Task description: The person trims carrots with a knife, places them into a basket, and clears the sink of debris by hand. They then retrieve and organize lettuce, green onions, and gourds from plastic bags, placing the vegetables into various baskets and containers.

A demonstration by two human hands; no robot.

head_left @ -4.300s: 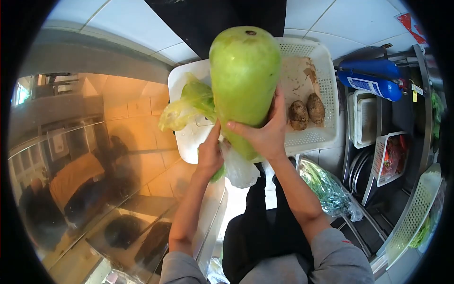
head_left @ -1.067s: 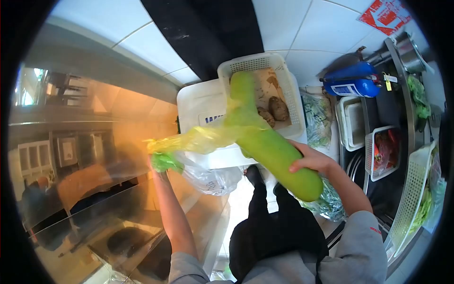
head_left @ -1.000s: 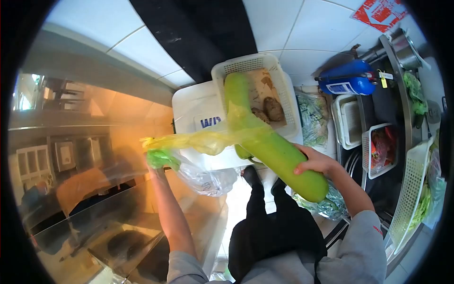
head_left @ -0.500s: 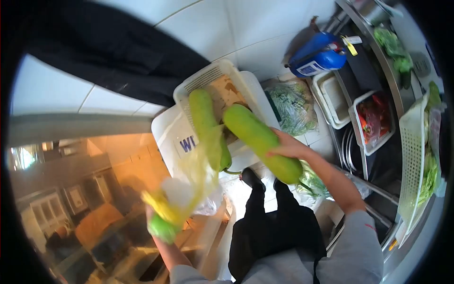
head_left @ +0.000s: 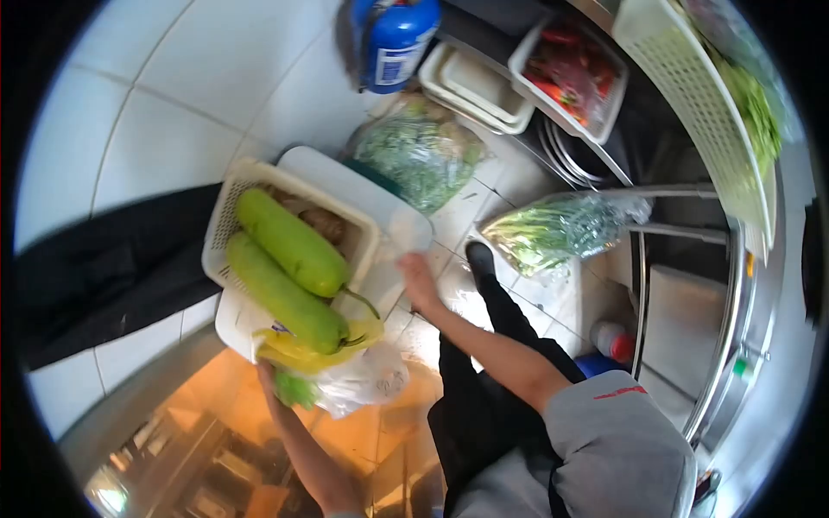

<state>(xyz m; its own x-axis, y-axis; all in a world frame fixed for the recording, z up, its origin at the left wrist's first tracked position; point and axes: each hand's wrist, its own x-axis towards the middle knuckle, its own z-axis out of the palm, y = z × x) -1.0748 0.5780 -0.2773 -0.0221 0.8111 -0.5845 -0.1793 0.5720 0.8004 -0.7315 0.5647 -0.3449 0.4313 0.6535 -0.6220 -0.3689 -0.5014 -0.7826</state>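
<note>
Two long green gourds (head_left: 294,246) lie side by side in a cream plastic basket (head_left: 358,226) that stands on a white lidded box (head_left: 235,324). My left hand (head_left: 266,373) is at the box's near edge, closed on a bundle of bags: a yellow bag (head_left: 289,350), a white plastic bag (head_left: 367,380) and something leafy green (head_left: 296,390). Its fingers are partly hidden by the bundle. My right hand (head_left: 417,281) hangs to the right of the basket, touching no gourd. Its fingers look curled together, with nothing seen in them. Brownish items lie behind the gourds.
Bagged greens (head_left: 419,155) lie on the tiled floor beyond the box, and bagged leafy stalks (head_left: 553,233) rest to the right. A blue cylinder (head_left: 397,47) stands by the wall. The metal rack holds a tray of red peppers (head_left: 570,73) and a perforated basket (head_left: 691,95).
My right hand has let go of the gourd, which now lies beside the other in the basket. My left hand has brought the bags against the box. The view has turned rightward.
</note>
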